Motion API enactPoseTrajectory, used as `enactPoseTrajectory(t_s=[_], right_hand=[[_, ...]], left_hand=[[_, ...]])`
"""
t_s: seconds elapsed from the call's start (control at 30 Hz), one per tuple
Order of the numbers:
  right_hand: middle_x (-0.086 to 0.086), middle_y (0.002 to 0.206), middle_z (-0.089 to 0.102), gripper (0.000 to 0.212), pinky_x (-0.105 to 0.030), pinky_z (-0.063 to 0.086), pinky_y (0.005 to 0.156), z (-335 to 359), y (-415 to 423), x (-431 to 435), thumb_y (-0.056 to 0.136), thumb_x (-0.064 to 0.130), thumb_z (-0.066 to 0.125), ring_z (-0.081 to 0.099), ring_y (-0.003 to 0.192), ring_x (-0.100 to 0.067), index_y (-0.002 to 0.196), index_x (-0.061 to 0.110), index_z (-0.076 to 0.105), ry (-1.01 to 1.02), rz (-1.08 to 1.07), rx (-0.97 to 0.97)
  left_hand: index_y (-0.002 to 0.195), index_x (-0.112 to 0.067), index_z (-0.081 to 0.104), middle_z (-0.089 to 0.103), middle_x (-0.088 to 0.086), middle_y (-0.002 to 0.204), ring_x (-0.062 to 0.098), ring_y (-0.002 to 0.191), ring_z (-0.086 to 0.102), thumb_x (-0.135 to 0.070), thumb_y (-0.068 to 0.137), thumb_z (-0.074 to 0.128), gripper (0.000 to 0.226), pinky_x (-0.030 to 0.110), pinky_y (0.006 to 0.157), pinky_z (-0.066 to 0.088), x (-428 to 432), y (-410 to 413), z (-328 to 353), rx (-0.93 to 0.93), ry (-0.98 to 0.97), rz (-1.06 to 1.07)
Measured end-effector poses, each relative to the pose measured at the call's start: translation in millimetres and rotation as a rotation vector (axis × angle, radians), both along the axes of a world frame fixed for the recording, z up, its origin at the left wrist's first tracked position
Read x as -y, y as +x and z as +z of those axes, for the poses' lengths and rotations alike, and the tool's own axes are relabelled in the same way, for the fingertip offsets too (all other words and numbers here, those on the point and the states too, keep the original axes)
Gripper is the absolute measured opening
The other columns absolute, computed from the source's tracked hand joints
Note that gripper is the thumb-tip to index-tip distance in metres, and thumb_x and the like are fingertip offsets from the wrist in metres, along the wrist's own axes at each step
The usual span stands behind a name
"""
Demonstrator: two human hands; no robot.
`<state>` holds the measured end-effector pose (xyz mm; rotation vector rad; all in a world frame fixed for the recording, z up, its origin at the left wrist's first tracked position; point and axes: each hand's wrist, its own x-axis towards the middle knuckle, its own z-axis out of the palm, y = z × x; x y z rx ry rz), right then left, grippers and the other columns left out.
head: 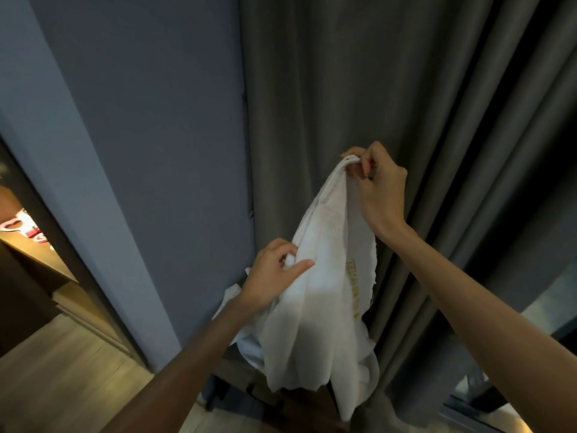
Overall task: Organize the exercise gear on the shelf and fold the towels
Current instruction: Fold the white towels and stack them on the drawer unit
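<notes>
A white towel (321, 307) with yellow lettering near one edge hangs in the air in front of me, loose and rumpled. My right hand (377, 189) pinches its top corner, held high. Lower and to the left, my left hand (274, 273) grips the towel's left edge, thumb lying across the cloth. The towel's bottom drapes down over a dark piece of furniture (237, 379) that is mostly hidden. More white cloth (231, 295) shows behind my left wrist.
A grey curtain (390, 89) hangs straight ahead and to the right. A blue-grey wall (156, 120) fills the left. At far left a lit shelf (34, 254) carries red and white items (22, 226). Wooden floor (62, 385) lies below.
</notes>
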<state>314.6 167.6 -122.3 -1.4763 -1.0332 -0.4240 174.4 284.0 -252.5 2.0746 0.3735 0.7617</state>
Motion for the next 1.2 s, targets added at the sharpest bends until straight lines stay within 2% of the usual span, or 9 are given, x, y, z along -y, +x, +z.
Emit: enactPoseTrajectory(t_s=[0.17,0.37,0.5,0.63,0.77,0.9,1.0,1.1,1.2], right_hand=[[-0.006,0.091,0.067,0.042,-0.018,0.048,0.083,-0.3,10.3,9.6,0.087,-0.007,0.054,0.065,0.096,-0.008,0.066,0.022,0.033,0.042,0.005,-0.037],[0.003,0.088,0.066,0.044,-0.022,0.048,0.085,4.4,19.7,17.5,0.087,-0.009,0.051,0.065,0.095,-0.011,0.065,0.023,0.03,0.094,-0.018,-0.059],[-0.006,0.088,0.067,0.042,-0.027,0.05,0.088,17.6,24.2,14.9,0.083,-0.01,0.051,0.066,0.095,-0.015,0.065,0.021,0.03,0.161,-0.008,-0.081],[-0.014,0.091,0.068,0.041,-0.031,0.052,0.088,11.5,24.3,9.2,0.083,-0.009,0.056,0.067,0.096,-0.016,0.066,0.018,0.031,0.137,0.032,-0.103],[-0.013,0.093,0.068,0.037,-0.035,0.052,0.089,-1.3,22.9,13.3,0.084,-0.01,0.056,0.066,0.098,-0.018,0.067,0.013,0.032,0.13,0.06,-0.127],[-0.007,0.092,0.068,0.031,-0.031,0.052,0.09,-1.8,23.1,27.7,0.084,-0.012,0.055,0.066,0.099,-0.015,0.068,0.007,0.036,0.135,0.061,-0.121],[-0.01,0.092,0.066,0.039,-0.029,0.051,0.089,-1.4,21.1,34.1,0.085,-0.012,0.055,0.066,0.1,-0.016,0.068,0.016,0.034,0.15,0.054,-0.102],[-0.011,0.092,0.067,0.041,-0.03,0.051,0.089,-2.8,19.2,36.2,0.084,-0.013,0.054,0.066,0.1,-0.019,0.068,0.018,0.033,0.163,0.055,-0.119],[-0.008,0.093,0.068,0.04,-0.033,0.051,0.091,-3.5,19.3,38.0,0.085,-0.012,0.054,0.066,0.101,-0.019,0.068,0.019,0.034,0.16,0.037,-0.14]], left_hand=[[0.066,-0.007,0.063,0.058,-0.002,0.081,0.016,0.069,0.055,-0.03,0.076,0.078,0.03,0.022,0.065,0.043,-24.3,0.4,-15.2,-0.079,0.198,0.047],[0.077,-0.002,0.072,0.065,0.005,0.087,0.022,0.077,0.061,-0.028,0.089,0.066,0.029,0.021,0.071,0.04,-58.6,-2.8,-4.9,-0.073,0.418,0.241],[0.09,-0.01,0.074,0.057,0.001,0.104,0.011,0.093,0.054,-0.038,0.088,0.06,0.031,0.022,0.083,0.044,-39.7,2.8,19.0,0.062,0.548,0.011],[0.107,-0.011,0.067,0.057,0.004,0.122,0.019,0.111,0.047,-0.024,0.091,0.056,0.024,0.031,0.091,0.038,3.8,22.2,15.6,0.145,0.987,-0.178],[0.107,-0.022,0.062,0.054,0.0,0.131,0.023,0.112,0.046,-0.022,0.083,0.064,0.024,0.038,0.089,0.035,17.8,40.4,15.0,0.045,1.199,-0.11],[0.101,-0.026,0.064,0.058,0.005,0.12,0.027,0.107,0.048,-0.031,0.081,0.061,0.021,0.042,0.087,0.028,16.5,46.4,16.1,-0.038,1.106,0.088],[0.12,-0.031,0.058,0.057,-0.002,0.123,0.031,0.112,0.046,-0.054,0.088,0.044,0.042,0.046,0.094,0.026,15.7,42.3,14.9,-0.132,0.925,0.173],[0.131,-0.028,0.05,0.054,-0.007,0.13,0.031,0.123,0.034,-0.066,0.087,0.033,0.061,0.06,0.104,0.027,21.3,41.3,17.1,-0.137,0.721,0.037],[0.131,-0.019,0.049,0.04,0.002,0.134,0.026,0.126,0.024,-0.072,0.083,0.031,0.073,0.05,0.109,0.03,29.7,46.0,25.5,-0.149,0.584,-0.042]])
